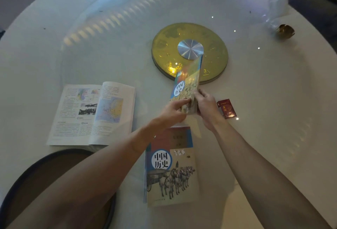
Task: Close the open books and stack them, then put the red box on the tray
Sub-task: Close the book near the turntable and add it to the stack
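Both hands hold a closed history book (187, 81) up off the table, tilted on edge with its cover facing left. My left hand (173, 112) grips its near left edge and my right hand (207, 108) grips the near right edge. Below them a second closed history book (171, 170) with horses on the cover lies flat near me. An open book (93, 114) lies flat to the left, pages up. The small red box (227, 108) lies on the table just right of my right hand. A dark round tray (45, 159) sits at the lower left, partly under my left arm.
A round gold turntable base with a silver hub (189, 50) sits at the middle of the white round table (273, 101), under a glass lazy Susan. A clear plastic bag (275, 10) and a gold wrapper (285, 31) lie at the far right.
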